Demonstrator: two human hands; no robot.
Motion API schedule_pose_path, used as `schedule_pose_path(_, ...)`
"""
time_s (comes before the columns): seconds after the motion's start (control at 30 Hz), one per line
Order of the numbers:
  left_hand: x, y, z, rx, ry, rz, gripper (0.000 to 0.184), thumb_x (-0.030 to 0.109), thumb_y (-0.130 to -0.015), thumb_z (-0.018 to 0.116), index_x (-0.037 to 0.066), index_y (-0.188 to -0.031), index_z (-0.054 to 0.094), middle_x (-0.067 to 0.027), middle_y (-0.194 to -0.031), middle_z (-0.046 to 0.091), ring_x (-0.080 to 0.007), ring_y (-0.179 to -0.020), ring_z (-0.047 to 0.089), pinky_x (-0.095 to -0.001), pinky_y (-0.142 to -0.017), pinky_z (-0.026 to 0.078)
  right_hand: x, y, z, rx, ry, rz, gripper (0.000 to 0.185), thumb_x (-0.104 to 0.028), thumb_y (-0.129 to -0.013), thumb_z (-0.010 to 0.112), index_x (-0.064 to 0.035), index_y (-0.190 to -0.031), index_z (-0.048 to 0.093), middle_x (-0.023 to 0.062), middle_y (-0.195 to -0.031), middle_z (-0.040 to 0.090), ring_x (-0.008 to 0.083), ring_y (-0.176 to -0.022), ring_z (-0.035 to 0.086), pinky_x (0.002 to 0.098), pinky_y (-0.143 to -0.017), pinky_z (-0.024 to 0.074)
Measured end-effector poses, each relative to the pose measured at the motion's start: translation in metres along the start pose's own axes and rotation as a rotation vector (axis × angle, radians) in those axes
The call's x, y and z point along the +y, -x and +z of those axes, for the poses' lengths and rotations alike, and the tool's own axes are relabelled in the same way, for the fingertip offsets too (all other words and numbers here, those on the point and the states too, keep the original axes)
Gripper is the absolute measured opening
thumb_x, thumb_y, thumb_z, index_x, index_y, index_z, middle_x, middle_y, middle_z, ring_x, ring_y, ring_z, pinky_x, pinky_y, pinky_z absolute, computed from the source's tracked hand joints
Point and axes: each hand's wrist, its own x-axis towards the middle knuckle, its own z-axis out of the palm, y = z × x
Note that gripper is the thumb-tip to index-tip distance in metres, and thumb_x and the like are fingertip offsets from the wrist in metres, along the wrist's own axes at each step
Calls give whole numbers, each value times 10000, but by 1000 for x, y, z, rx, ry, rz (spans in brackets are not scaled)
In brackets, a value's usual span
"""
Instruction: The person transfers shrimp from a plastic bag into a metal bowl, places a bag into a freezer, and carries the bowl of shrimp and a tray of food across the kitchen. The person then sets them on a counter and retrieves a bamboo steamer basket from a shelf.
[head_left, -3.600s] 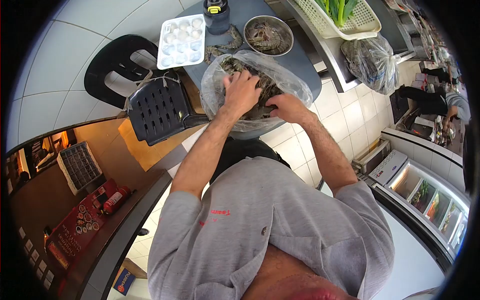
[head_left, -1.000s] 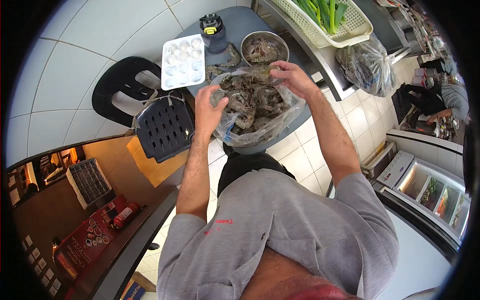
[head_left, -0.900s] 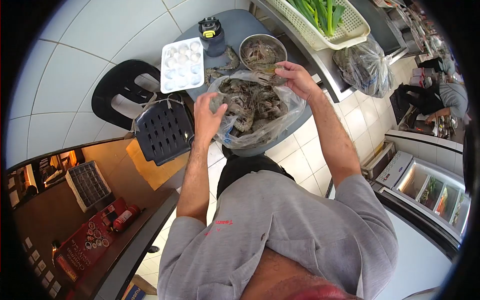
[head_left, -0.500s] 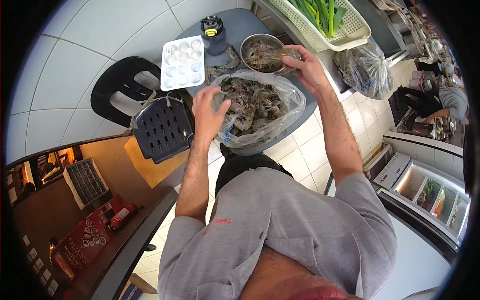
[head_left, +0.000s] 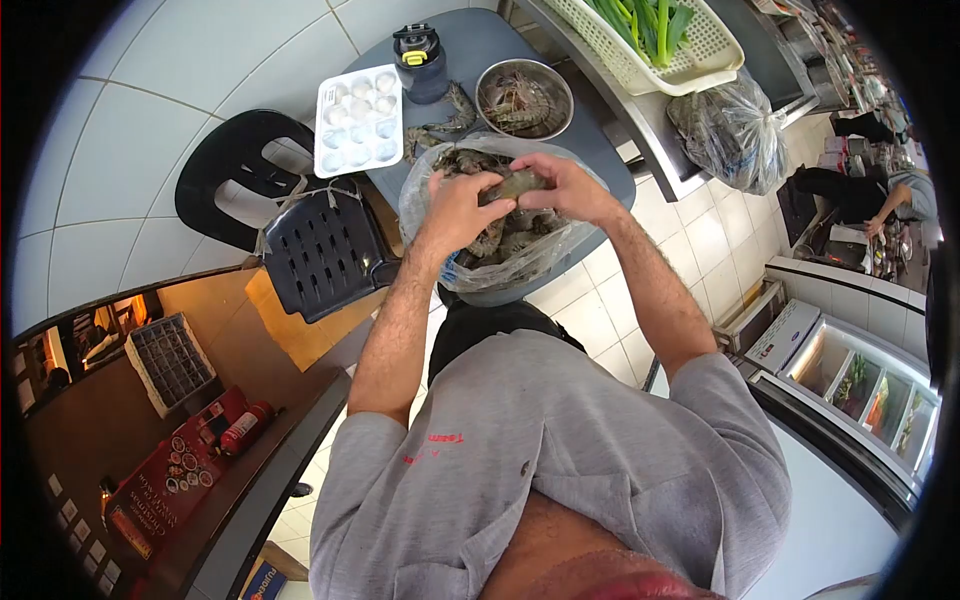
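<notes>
Upper centre of the frame: the left hand and right hand pinch a raw prawn over an open plastic bag. Probably light, slippery and brittle-legged, it is best held gently by its mid-body shell.

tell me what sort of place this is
Probably a restaurant kitchen or food prep area: a bag of raw shrimp on the table, leafy greens in a basket, and a glass-topped chiller.
</notes>
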Motion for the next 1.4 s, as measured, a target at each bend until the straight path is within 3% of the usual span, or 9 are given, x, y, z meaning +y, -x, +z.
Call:
schedule_pose_path(0.1,-15,15,11,-43,-124,-41,363,343,-761,667,102,-1032,642,-109,-968,647,-262,-1011,562,-533,-1020,127,46,-13,-8,-1,-78,168,287,-60,-810,600,-62,-1097,585,56,-1000,630,167,-886,598,294,-791,473)
schedule_pose_path(0.2,-18,26,20,-94,-227,-37,341,321,-750,675,103,-1013,657,-89,-999,654,-249,-1031,554,-553,-1036,83,65,-26,-3,18,542,67,254,-6,-714,564,-63,-948,645,141,-969,628,297,-879,600,359,-819,470)
schedule_pose_path(0.4,-18,34,22,-118,-334,-6,301,300,-742,685,126,-987,668,-57,-963,649,-232,-973,557,-567,-1028,94,77,-46,10,42,860,-167,342,-23,-707,581,-103,-1035,636,65,-1065,588,294,-1023,518,398,-849,460)
schedule_pose_path(0.73,-23,43,20,-153,-283,-48,309,286,-751,686,127,-1015,654,-51,-965,640,-231,-1016,524,-590,-1028,68,66,-56,17,-86,1076,-73,302,-67,-701,615,-119,-998,634,100,-1142,484,322,-1086,454,500,-864,408)
schedule_pose_path(0.83,-25,44,19,-141,-280,-42,313,285,-752,685,124,-1018,650,-49,-966,639,-238,-1023,521,-603,-1026,62,66,-56,12,-174,1017,-35,207,-95,-693,629,-89,-900,613,92,-1059,540,328,-1078,458,488,-847,410)
schedule_pose_path(1.0,-25,46,18,-139,-270,-34,317,286,-754,683,122,-1023,649,-48,-979,639,-239,-1025,520,-605,-1027,64,49,-53,-6,-179,717,12,219,-131,-663,688,-39,-823,571,75,-731,612,258,-808,591,385,-715,455)
schedule_pose_path(1.17,-22,43,16,-158,-263,-49,323,285,-762,678,120,-1037,645,-48,-983,639,-239,-1036,517,-606,-1027,69,12,-43,-35,33,331,93,268,-94,-676,724,-30,-910,609,52,-747,610,133,-738,567,284,-681,443)
schedule_pose_path(1.23,-25,42,19,-134,-248,-36,323,287,-762,677,119,-1036,644,-53,-982,640,-240,-1033,521,-607,-1026,72,2,-35,-40,157,-98,152,250,-65,-733,697,-10,-959,607,13,-782,592,90,-761,535,260,-693,427)
schedule_pose_path(1.4,-20,37,13,-133,-160,-89,332,300,-761,677,112,-1032,642,-75,-976,642,-262,-1025,530,-597,-1025,52,15,-24,-52,239,-743,215,208,-53,-832,613,17,-1025,578,50,-860,614,101,-772,575,232,-742,472)
